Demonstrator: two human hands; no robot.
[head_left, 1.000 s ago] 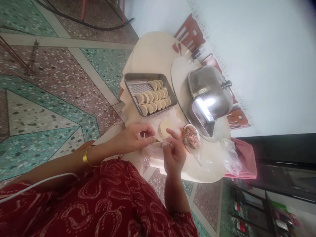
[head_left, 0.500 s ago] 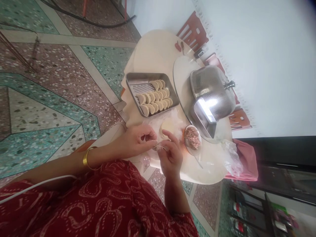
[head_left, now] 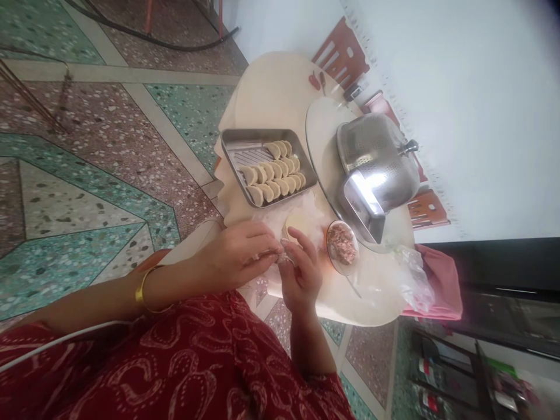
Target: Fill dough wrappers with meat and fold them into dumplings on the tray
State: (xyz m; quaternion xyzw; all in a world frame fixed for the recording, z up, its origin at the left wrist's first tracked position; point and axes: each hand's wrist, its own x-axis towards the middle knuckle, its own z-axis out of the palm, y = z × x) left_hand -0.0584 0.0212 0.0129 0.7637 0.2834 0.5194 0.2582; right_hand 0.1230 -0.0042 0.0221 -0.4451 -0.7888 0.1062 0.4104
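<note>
My left hand [head_left: 245, 252], with a gold bracelet at the wrist, has its fingers pinched together against the fingertips of my right hand [head_left: 303, 269]. Between them a pale dumpling [head_left: 283, 258] is held, mostly hidden by the fingers. The right hand's thumb and fingers curl around it. Just beyond the hands, round dough wrappers [head_left: 297, 226] lie on a floured patch of the table. Several folded dumplings [head_left: 275, 170] stand in rows in a metal tray [head_left: 226, 143]. To the right is a bowl of minced filling [head_left: 342, 245].
A utensil handle [head_left: 353, 287] sticks out beside the bowl on the round cream table [head_left: 280, 87]. A perforated metal dome [head_left: 376, 157] and a shiny metal container [head_left: 365, 207] sit on a round glass board. A clear plastic bag [head_left: 415, 280] and pink cloth [head_left: 441, 286] are at the right edge.
My left hand has moved slightly right and its fingers have closed in on the dumpling's edge, covering more of it. My right hand has barely moved. Tray and bowl stay put.
</note>
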